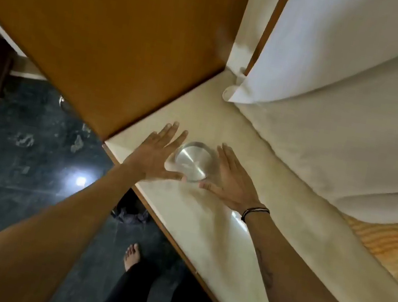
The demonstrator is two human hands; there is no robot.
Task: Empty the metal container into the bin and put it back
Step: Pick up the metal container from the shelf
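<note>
Both hands flank the metal container [192, 160] from the head view, the only 1 given. Left hand [159, 156] lies spread and flat-fingered just to the container's left, its thumb reaching along the near rim; whether the palm touches the wall is hard to tell through the blur. Right hand [231, 180] is likewise open, fingers straight and together, just beside the container's right wall, thumb pointing in toward the left thumb so the 2 nearly meet in front of it. Neither hand has closed on anything.

Between the 2 palms the container stands upright on the pale counter [205, 231], near its front edge and close to the corner below the brown wooden panel [107, 30]. Beyond the right hand hangs a white curtain [336, 81]. No bin shows.

Round, shiny and rigid, the container looks light and thin-walled, and its polished sides will likely be slippery. It is hard to say whether it holds anything. Pressing evenly on opposite walls with both palms, or hooking fingers over the rim, seems the safest hold.
</note>
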